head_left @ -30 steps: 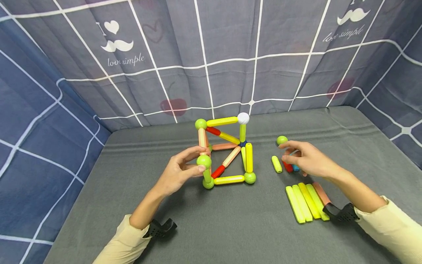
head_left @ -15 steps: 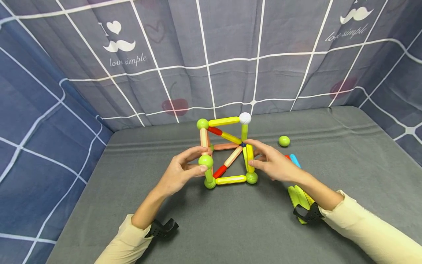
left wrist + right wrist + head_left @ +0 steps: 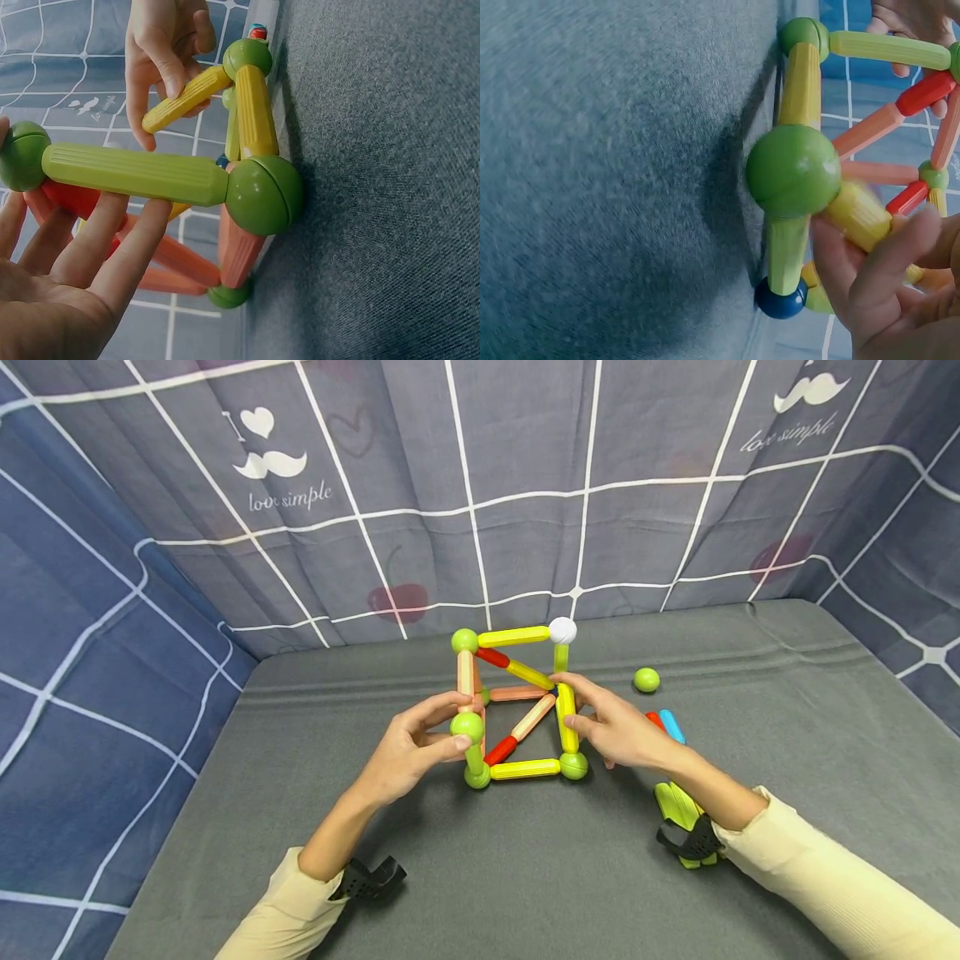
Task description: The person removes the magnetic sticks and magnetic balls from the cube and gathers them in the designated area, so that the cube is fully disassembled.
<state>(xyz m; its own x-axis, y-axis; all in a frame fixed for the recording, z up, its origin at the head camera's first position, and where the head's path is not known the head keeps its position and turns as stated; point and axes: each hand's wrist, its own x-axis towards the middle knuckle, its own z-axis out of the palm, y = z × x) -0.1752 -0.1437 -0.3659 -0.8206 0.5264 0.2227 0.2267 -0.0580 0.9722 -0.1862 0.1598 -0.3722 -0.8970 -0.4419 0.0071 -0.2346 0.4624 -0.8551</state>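
Note:
A box-like frame of coloured rods and balls stands on the grey cloth. My left hand (image 3: 408,747) holds its near left upper corner, thumb against the green ball (image 3: 467,727) and fingers behind. A light green rod (image 3: 135,174) runs down from that ball to a lower green ball (image 3: 264,195). At the near right corner, my right hand (image 3: 622,724) pinches a yellow rod (image 3: 567,727) between thumb and fingers. This rod rises from a green ball (image 3: 573,766) and leans back and left; its upper end has no ball. A white ball (image 3: 562,630) tops the far right corner.
Right of the frame lie a loose green ball (image 3: 647,680), a red piece (image 3: 655,719) and a blue piece (image 3: 672,726). Several light green rods (image 3: 678,806) lie partly under my right wrist strap (image 3: 690,839). A grid-patterned curtain (image 3: 525,485) hangs behind.
My right hand has come left from over the loose pieces to the yellow rod and taken hold of it. The rod now tilts further left at its top. My left hand stays in place.

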